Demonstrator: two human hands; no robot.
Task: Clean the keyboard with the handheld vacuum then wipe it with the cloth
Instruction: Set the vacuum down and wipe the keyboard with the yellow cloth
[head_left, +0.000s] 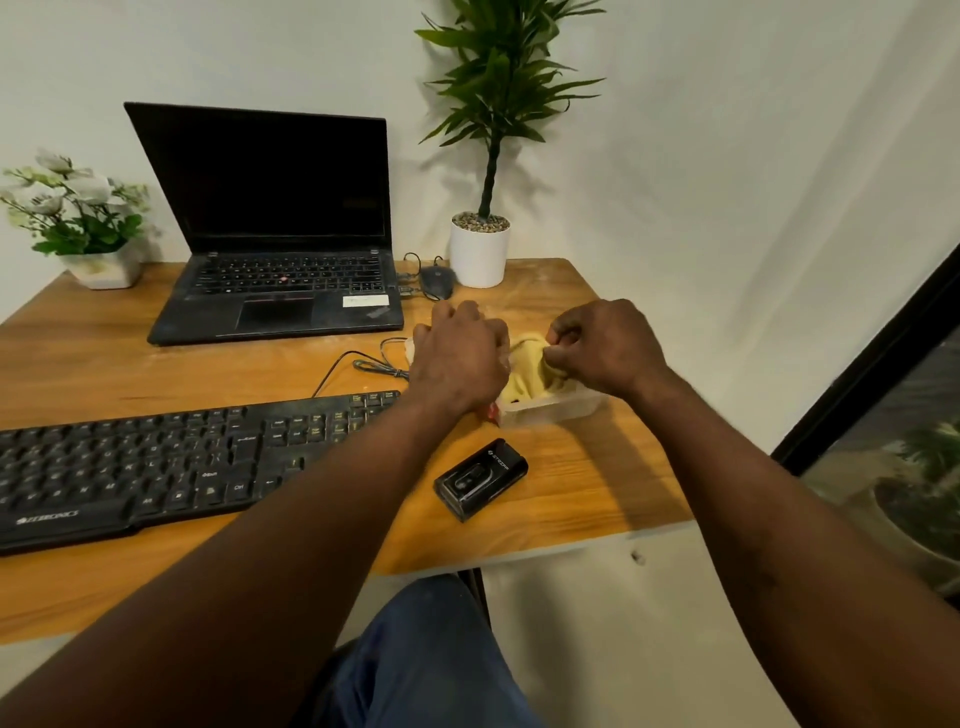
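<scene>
Two hands, both over one clear plastic container (566, 408) at the right end of the surface (597, 467).

- Right hand (602, 348): fingers curled, thumb and fingertips pinching a fold of the cloth.
- Left hand (460, 358): back uppermost, fingers curled down over the container's left end. Whether they hold anything is hidden, so I cannot tell.
- Cloth (527, 364), one, yellow: bunched inside the container, between the two hands and touching the right. Judged soft, light and limp, so it should drape once lifted. Best taken by a gathered fold. The container looks light and may rise with it unless steadied.
- Handheld vacuum (480, 478), one, black: lying flat just on the person's side of the left hand, with neither hand on it. Judged rigid, smooth-cased and light enough for one hand. Grip it round the long sides of the body.
- Keyboard (156, 462), one, black: left of the left hand, its right end hidden behind the left forearm. Judged stiff and flat. It needs no lifting, only light pressure over the keys.
- Laptop (270, 223), one, open with a dark screen: beyond and left of the left hand.
- Mouse (436, 280), one: just beyond the left hand.
- Potted plant (480, 249), one: beyond both hands.
- Flower pot (88, 223), one, white blooms: far left.
</scene>
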